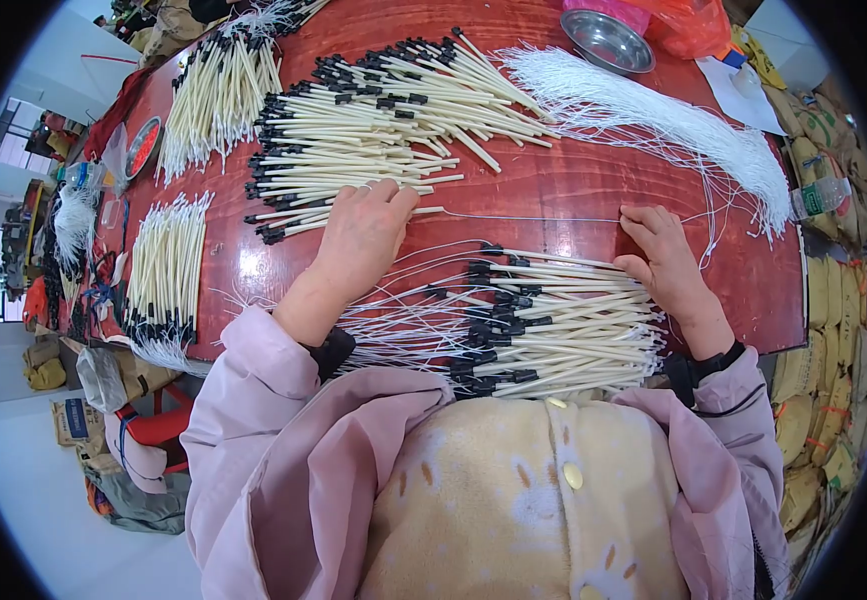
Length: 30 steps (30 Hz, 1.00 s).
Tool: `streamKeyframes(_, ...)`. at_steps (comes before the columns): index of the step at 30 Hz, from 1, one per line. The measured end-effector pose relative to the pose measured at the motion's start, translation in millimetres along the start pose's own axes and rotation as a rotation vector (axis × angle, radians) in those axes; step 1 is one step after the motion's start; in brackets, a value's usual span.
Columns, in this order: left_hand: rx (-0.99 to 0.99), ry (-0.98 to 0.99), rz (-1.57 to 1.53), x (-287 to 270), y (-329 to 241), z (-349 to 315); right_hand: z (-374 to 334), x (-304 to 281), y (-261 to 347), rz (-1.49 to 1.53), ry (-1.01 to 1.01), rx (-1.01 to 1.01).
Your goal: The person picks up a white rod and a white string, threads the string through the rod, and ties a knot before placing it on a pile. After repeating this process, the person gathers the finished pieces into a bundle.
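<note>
So, biggest thing first: a dark red wooden table (pixel 553 190), its far end cut off by the frame. On it lie fanned heaps of cream tubes with black caps; the biggest heap (pixel 373 130) sits mid-table, probably so I can pull from its near edge. A sheaf of white strings (pixel 653 120) trails toward the right rim. Closer in, the near pile of capped tubes with strings attached (pixel 553 320) lies against my jacket, partly hidden by it. My left hand (pixel 363 235) rests palm down on the big heap's edge, fingers curled loosely over tube ends; can't tell if it's actually gripping one. My right hand (pixel 668 260) pinches a thin string (pixel 523 217) stretched taut between both hands. Small steel bowl (pixel 608 40) far back, contents unreadable.
</note>
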State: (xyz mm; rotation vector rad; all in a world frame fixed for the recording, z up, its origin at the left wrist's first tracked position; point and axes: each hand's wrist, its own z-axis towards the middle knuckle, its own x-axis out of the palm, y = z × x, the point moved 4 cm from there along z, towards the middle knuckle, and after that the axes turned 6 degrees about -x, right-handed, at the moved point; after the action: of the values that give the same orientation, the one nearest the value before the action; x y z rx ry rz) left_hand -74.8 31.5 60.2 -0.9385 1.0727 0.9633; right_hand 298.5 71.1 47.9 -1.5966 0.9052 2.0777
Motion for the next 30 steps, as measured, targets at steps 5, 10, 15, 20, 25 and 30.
streamKeyframes(5, 0.038, 0.024, -0.024, 0.3, 2.6, 0.2, -0.9, 2.3, -0.7, -0.012, -0.01, 0.001)
streamKeyframes(10, 0.106, 0.06, -0.076, 1.6, -1.5, -1.0, -0.9, 2.5, 1.9, -0.026, 0.032, 0.044)
streamKeyframes(15, 0.14, 0.068, -0.116, 21.1, -26.6, 23.4, -4.4, 8.3, 5.7, -0.065, 0.038, 0.011)
streamKeyframes(20, 0.225, 0.184, -0.145, 58.3, -110.0, 82.1, 3.0, 14.4, 15.8, -0.012, 0.097, -0.065)
streamKeyframes(25, 0.273, 0.152, -0.237, 74.0, -164.4, 99.0, 3.6, 19.0, 8.8, 0.127, 0.001, -0.177)
streamKeyframes(30, 0.168, 0.103, -0.236, 32.6, -123.0, 95.4, -4.6, 10.6, -16.0, 0.054, -0.083, -0.104)
